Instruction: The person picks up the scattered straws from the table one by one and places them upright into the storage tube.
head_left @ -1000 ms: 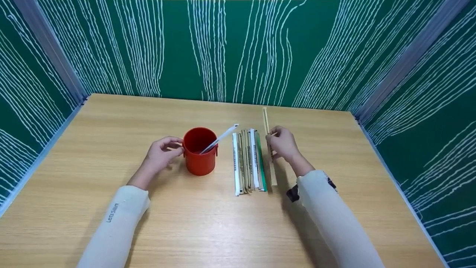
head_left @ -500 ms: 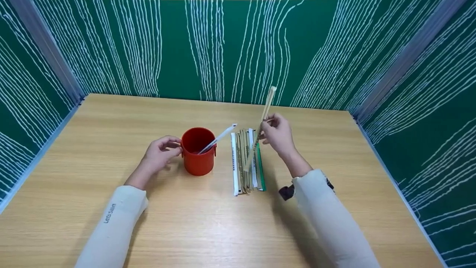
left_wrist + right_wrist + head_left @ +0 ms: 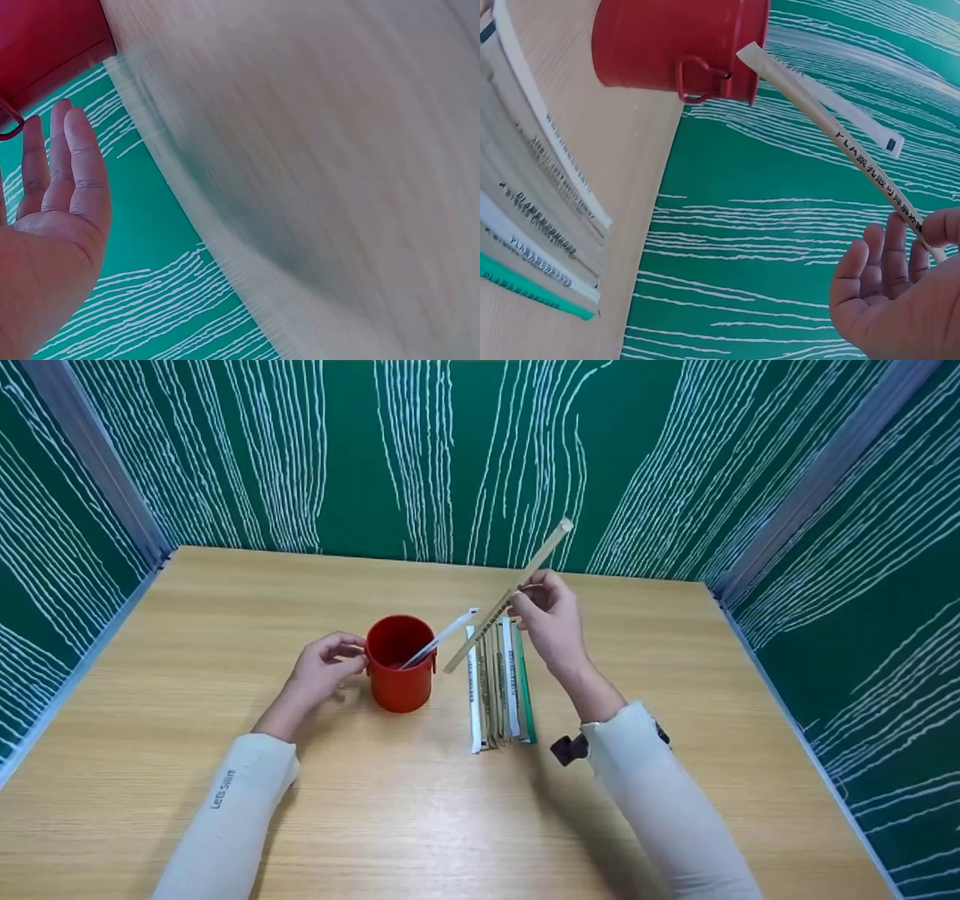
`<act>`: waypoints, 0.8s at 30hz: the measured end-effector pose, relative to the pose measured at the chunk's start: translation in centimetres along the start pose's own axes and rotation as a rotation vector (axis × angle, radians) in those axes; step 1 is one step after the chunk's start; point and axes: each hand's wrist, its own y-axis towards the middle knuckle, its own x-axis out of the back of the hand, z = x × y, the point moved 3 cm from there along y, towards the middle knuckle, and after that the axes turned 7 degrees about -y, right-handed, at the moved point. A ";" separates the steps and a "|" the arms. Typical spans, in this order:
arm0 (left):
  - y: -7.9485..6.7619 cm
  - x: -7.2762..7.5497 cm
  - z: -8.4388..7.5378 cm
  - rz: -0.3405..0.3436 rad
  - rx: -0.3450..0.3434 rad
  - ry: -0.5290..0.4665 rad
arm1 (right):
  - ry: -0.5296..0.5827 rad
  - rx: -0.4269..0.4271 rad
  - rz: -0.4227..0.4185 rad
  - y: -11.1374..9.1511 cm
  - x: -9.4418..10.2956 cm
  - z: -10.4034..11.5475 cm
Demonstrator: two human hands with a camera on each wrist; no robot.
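Nearest the person, the two pale sleeves (image 3: pixel 225 817) ran off the bottom edge, elbows cut from view. The left hand (image 3: pixel 321 669) lay against the side of the red cup (image 3: pixel 400 664), fingers loosely curled at its wall; whether they truly gripped it could not be told, and the left wrist view was mostly blur. Just beyond those fingertips a white wrapped straw (image 3: pixel 442 637) leaned out of the cup. The right hand (image 3: pixel 550 622) pinched a paper-wrapped straw (image 3: pixel 510 595) between thumb and fingers, lifted and tilted, its lower end near the cup's rim. Beneath that hand lay a row of wrapped straws (image 3: pixel 499 682). The wooden table (image 3: pixel 187 607) stretched bare to the green walls (image 3: pixel 360 457).
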 end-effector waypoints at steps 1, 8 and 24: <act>0.0 0.0 0.0 0.000 0.002 -0.007 | 0.008 0.008 -0.001 0.0 -0.1 0.1; 0.1 0.0 0.0 -0.002 -0.001 -0.011 | 0.058 0.038 -0.007 -0.5 -0.7 0.8; 0.0 0.1 0.1 -0.017 -0.047 0.021 | -0.079 -0.024 0.147 -1.6 -3.1 -0.6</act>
